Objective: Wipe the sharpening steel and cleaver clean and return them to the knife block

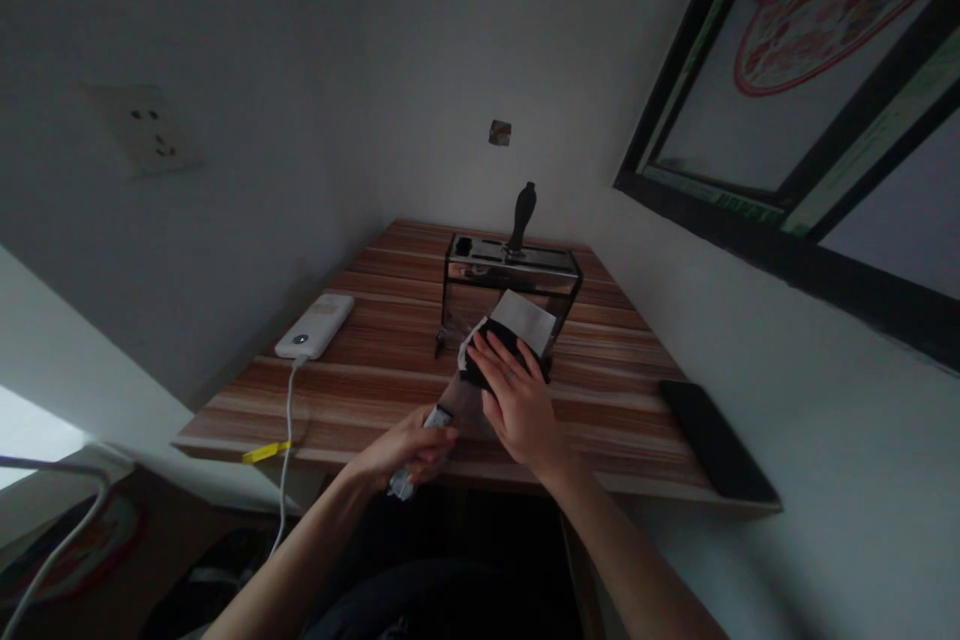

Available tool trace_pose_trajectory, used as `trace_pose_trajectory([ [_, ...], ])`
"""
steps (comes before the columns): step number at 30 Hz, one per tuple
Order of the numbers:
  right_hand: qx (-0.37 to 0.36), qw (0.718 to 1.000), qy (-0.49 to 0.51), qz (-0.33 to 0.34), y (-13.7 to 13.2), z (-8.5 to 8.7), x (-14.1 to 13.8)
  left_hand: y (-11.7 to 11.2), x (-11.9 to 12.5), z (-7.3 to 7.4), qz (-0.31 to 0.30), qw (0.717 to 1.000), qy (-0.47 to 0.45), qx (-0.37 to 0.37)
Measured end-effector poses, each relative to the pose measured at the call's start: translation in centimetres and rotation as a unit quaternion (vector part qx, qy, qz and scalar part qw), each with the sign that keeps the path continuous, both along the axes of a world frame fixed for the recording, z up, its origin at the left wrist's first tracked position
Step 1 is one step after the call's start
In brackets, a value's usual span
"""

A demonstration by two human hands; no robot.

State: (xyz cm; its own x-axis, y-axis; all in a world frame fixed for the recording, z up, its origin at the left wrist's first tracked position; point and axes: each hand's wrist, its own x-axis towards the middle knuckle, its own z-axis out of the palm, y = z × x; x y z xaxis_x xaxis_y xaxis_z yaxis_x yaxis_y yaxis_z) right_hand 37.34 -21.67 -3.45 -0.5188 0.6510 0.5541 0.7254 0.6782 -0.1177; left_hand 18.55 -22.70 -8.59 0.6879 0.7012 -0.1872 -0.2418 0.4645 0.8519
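My right hand [519,402] is closed on a clear plastic package [507,335] holding a black item with a white card, over the middle of the wooden table [360,360]. My left hand [411,448] is closed round the near end of that wrapper, close to the table's front edge. Just behind the package stands a shiny metal box [510,272] with a black handle [520,216] sticking up from its top.
A white power bank [315,325] lies at the table's left, its white cable [287,440] with a yellow tag dropping over the front edge. A dark phone [716,440] lies at the right edge by the wall. A window frame sits upper right.
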Motion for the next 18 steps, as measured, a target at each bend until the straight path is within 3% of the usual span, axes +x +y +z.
trace_pose_trajectory([
  [5, -0.046, 0.998, 0.015, 0.036, -2.4, -1.0, -1.9, 0.2, -0.1, -0.7, 0.014, 1.000, 0.009, 0.010],
  [9, -0.078, 0.995, 0.028, 0.054, -3.7, -1.7, -3.3, 0.0, 0.0, -1.2, 0.091, 0.994, 0.052, 0.004],
  [12, -0.086, 0.994, 0.046, 0.049, -4.3, -2.0, -4.0, -0.2, 0.0, -1.5, 0.128, 0.988, 0.079, -0.016],
  [18, -0.080, 0.994, 0.057, 0.050, -4.5, -2.1, -4.1, -0.2, 0.0, -1.4, 0.145, 0.985, 0.090, -0.021],
])
